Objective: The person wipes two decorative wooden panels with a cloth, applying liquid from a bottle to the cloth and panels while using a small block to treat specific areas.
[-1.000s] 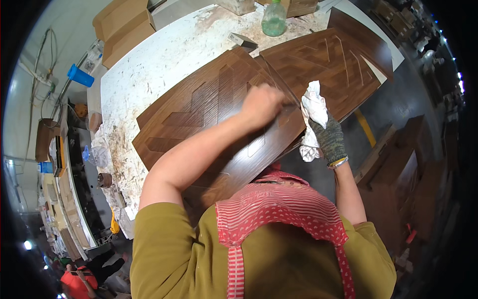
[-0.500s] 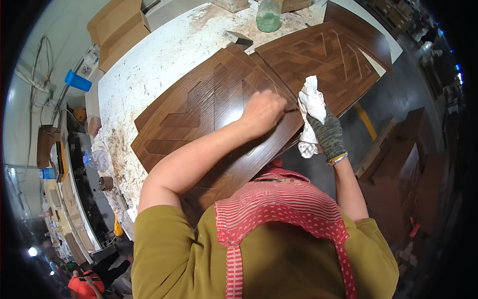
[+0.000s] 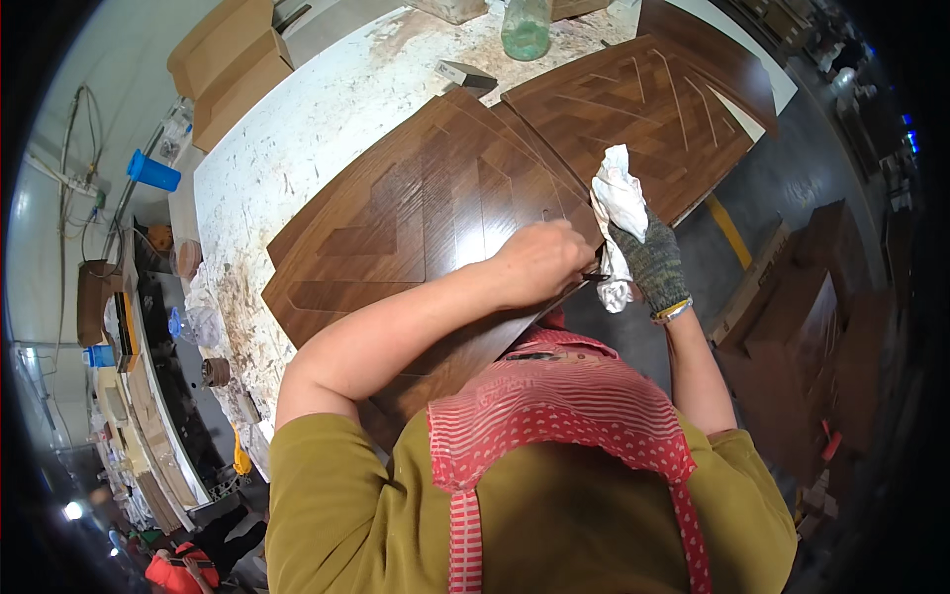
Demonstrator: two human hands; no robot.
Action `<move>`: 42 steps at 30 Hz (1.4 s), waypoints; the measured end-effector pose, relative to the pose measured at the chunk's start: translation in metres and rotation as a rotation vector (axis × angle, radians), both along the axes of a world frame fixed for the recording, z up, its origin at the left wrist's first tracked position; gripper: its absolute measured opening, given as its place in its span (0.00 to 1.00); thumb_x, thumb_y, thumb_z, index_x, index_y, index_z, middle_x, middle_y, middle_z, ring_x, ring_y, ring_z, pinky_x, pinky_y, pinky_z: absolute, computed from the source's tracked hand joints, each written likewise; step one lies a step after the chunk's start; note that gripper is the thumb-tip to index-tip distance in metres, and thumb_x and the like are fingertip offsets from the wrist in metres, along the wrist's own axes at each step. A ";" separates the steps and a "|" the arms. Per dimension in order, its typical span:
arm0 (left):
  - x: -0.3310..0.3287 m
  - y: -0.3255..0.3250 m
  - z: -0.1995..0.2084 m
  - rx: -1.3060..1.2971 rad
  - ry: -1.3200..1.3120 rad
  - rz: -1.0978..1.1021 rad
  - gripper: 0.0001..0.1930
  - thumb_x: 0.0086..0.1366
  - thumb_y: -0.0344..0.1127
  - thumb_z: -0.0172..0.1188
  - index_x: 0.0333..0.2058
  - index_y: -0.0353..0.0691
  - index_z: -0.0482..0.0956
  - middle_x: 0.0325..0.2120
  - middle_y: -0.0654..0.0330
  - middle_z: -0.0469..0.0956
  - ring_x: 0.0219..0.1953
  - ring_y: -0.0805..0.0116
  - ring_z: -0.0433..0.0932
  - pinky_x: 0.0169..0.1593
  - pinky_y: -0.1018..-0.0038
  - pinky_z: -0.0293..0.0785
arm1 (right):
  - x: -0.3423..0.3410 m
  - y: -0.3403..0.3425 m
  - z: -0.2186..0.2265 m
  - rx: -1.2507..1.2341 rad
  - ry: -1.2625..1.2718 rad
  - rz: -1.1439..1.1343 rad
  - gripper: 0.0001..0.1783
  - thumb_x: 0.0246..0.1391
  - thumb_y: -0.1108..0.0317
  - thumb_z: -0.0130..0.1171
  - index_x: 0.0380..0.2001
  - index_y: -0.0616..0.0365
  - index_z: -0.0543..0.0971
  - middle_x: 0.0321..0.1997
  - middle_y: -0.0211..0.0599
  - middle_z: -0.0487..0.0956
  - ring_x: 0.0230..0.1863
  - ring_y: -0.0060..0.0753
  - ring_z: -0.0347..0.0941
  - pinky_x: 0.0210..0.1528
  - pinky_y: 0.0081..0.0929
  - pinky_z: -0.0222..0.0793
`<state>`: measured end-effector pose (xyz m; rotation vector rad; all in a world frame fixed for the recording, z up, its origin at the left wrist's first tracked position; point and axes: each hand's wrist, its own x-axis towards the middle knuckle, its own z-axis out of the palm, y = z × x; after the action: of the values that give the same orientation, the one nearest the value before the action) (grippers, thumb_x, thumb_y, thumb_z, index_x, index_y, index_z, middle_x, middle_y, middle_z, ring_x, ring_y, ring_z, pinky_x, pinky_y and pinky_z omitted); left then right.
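My bare left hand (image 3: 547, 259) is closed over the near right corner of a dark brown wooden panel (image 3: 366, 223) with a chevron-like pattern. A thin dark tool (image 3: 596, 277) pokes out from its fingers toward the right; its kind is hard to make out. Just beyond the panel's right edge, my right hand (image 3: 653, 265), in a grey-green knitted glove, grips a crumpled white cloth (image 3: 621, 198). The cloth hangs down close to the left fingers. A second patterned panel (image 3: 683, 119) lies farther right, its edge against the first.
The panels rest on a stained white table (image 3: 327, 129). Toward its far side are a small box (image 3: 466, 75) and a greenish glass jar (image 3: 526, 32). An open cardboard box (image 3: 233, 74) stands far left. Brown stacked boards (image 3: 792, 327) are at right; another person (image 3: 181, 569) is at lower left.
My left hand has moved toward me and slightly right, from the panel's upper right area to its near corner, with the dark tool. My right hand and the cloth have barely moved.
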<state>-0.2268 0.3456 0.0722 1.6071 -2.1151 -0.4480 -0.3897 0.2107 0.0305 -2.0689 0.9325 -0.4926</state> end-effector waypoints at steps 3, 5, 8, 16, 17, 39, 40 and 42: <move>0.048 0.000 0.018 -0.064 0.079 0.297 0.08 0.55 0.35 0.60 0.27 0.36 0.77 0.25 0.56 0.76 0.33 0.62 0.75 0.39 0.68 0.70 | -0.001 -0.003 -0.010 -0.039 -0.019 -0.032 0.25 0.49 0.59 0.62 0.47 0.63 0.73 0.39 0.51 0.79 0.40 0.45 0.76 0.42 0.33 0.69; 0.091 0.005 0.026 0.138 0.505 0.557 0.08 0.57 0.36 0.60 0.29 0.36 0.78 0.24 0.63 0.76 0.32 0.73 0.73 0.38 0.75 0.68 | -0.006 -0.003 -0.008 -0.110 -0.020 -0.058 0.25 0.48 0.56 0.62 0.44 0.63 0.75 0.36 0.53 0.78 0.38 0.50 0.75 0.40 0.36 0.70; 0.150 0.024 0.023 -0.076 0.772 0.948 0.06 0.58 0.36 0.60 0.30 0.39 0.80 0.26 0.66 0.77 0.27 0.78 0.72 0.33 0.80 0.68 | -0.008 -0.011 0.018 0.144 -0.083 -0.022 0.25 0.48 0.59 0.63 0.44 0.66 0.75 0.32 0.47 0.79 0.33 0.36 0.75 0.38 0.31 0.69; 0.332 0.089 -0.007 -0.713 1.023 1.476 0.08 0.56 0.32 0.63 0.32 0.33 0.79 0.24 0.62 0.77 0.25 0.75 0.72 0.29 0.80 0.69 | -0.005 -0.032 0.044 0.069 -0.039 -0.059 0.25 0.47 0.57 0.64 0.41 0.67 0.76 0.33 0.49 0.78 0.34 0.36 0.75 0.38 0.31 0.69; 0.353 0.108 -0.013 -0.751 1.023 1.547 0.08 0.56 0.31 0.63 0.32 0.32 0.79 0.25 0.61 0.78 0.26 0.74 0.73 0.31 0.80 0.70 | 0.001 -0.028 0.042 -0.082 0.128 0.014 0.25 0.48 0.57 0.64 0.42 0.67 0.76 0.35 0.49 0.79 0.36 0.39 0.75 0.39 0.32 0.69; 0.355 -0.144 -0.065 -0.146 0.874 1.253 0.05 0.52 0.33 0.64 0.27 0.41 0.78 0.21 0.64 0.74 0.23 0.73 0.72 0.27 0.75 0.69 | 0.020 -0.010 0.028 -0.075 0.083 0.277 0.23 0.47 0.68 0.63 0.47 0.65 0.73 0.44 0.49 0.78 0.45 0.43 0.75 0.48 0.31 0.68; 0.356 -0.138 -0.060 -0.105 0.877 1.265 0.05 0.52 0.34 0.65 0.27 0.41 0.78 0.21 0.65 0.74 0.23 0.74 0.71 0.28 0.76 0.68 | 0.017 -0.010 0.027 -0.033 0.073 0.241 0.22 0.47 0.69 0.63 0.47 0.65 0.73 0.44 0.48 0.78 0.45 0.42 0.75 0.47 0.30 0.68; 0.374 -0.104 -0.055 -0.097 0.799 1.273 0.07 0.52 0.36 0.65 0.27 0.42 0.79 0.21 0.66 0.74 0.24 0.75 0.70 0.29 0.78 0.66 | 0.016 -0.008 0.023 0.035 0.042 0.200 0.22 0.47 0.70 0.63 0.47 0.65 0.73 0.43 0.47 0.78 0.44 0.39 0.75 0.47 0.29 0.68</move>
<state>0.1470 0.2415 0.0174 1.8827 -0.3516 -0.3949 -0.3737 0.2023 0.0537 -2.1197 0.7421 -0.3260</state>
